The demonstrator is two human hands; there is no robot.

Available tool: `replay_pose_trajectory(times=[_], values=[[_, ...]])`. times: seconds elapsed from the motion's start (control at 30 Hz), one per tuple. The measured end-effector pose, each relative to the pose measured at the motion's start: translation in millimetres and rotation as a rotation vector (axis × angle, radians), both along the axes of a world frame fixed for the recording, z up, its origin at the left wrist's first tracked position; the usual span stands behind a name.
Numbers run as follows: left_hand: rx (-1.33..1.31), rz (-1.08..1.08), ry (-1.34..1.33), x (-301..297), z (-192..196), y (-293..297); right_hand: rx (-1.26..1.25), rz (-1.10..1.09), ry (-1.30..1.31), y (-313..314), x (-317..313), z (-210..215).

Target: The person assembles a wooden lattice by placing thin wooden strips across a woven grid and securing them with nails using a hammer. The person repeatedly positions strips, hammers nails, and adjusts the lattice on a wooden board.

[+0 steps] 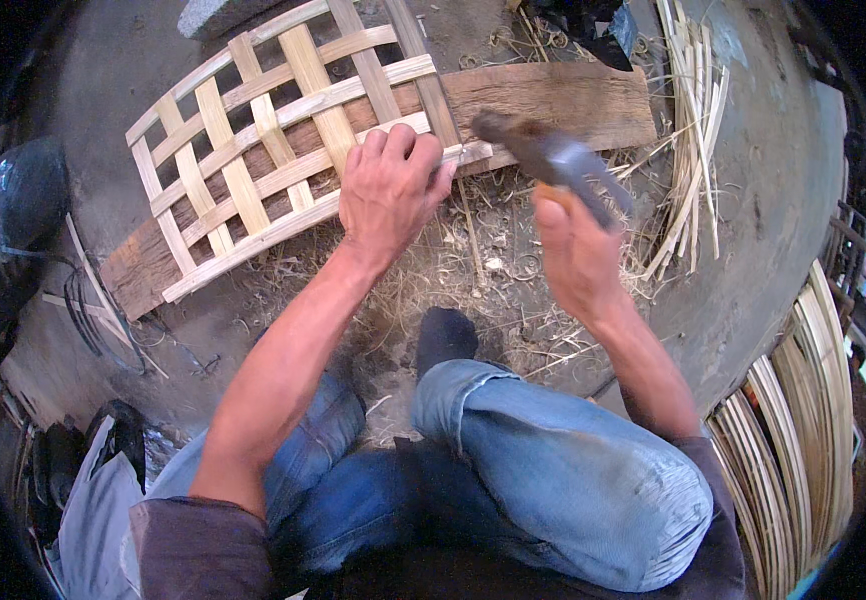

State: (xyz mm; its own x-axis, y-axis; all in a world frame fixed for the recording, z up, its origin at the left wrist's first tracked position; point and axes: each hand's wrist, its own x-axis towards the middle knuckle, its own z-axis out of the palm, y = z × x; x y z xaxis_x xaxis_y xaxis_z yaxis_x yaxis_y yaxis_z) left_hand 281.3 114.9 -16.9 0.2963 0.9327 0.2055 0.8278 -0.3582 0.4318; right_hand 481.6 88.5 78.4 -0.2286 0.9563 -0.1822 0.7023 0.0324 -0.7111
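A lattice panel of flat, pale wooden or bamboo strips (319, 92) lies tilted across a worn wooden plank (578, 100). My left hand (390, 185) is closed over its near edge strip close to the right corner, fingers curled down. Whether a nail is between those fingertips is too small to tell. In my right hand (578, 250) is a hammer (575, 168) with an orange grip, blurred by motion. Its head is raised just right of the panel's corner, apart from the strips.
Thin loose strips (691, 150) lie in a bundle at the right. Shavings (493, 290) litter the floor before my feet. Long curved strips (798, 430) are stacked at the lower right. A grey stone (218, 14) sits at the top, and a dark plastic-wrapped bundle (28, 195) at the left.
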Motion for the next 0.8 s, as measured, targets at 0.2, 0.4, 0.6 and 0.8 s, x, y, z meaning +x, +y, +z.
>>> replay_pose_trajectory(times=[0.2,0.4,0.6,0.8], values=[[0.004,-0.005,-0.006,-1.6,-0.7,-2.4,-0.011,-0.081,0.038,16.0,6.1,20.5],[-0.009,-0.009,-0.008,-0.8,-0.3,0.7,-0.116,-0.020,-0.101,11.7,4.3,-5.1],[-0.034,-0.011,0.006,-2.5,-0.7,0.1,-0.137,-0.003,-0.113,2.4,-5.1,-12.9],[-0.016,-0.007,-0.003,-1.5,-0.4,1.2,0.181,0.025,0.015,-3.5,-0.4,-6.3]])
